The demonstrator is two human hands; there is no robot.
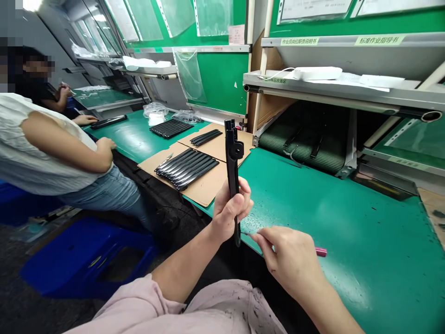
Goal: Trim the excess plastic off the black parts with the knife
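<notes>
My left hand [225, 211] is wrapped round a long black plastic part [232, 167], held upright in front of me. The part has open, tube-like ends at the top and a small tab with a hole on its right side. Low on the right, my right hand [294, 257] is closed on a slim tool with a pink handle [321, 252]. The handle's end sticks out behind the hand. A thin dark tip reaches from my fingers to the lower end of the part; whether it touches is hard to tell. The palm hides most of the tool.
Rows of similar black parts [186, 168] lie on cardboard [205, 197] to the left. Dark specks dot the green tabletop [288, 199]. A conveyor belt [306, 144] runs under a shelf [347, 93]. A co-worker [52, 144] stands at left beside a blue stool [86, 255].
</notes>
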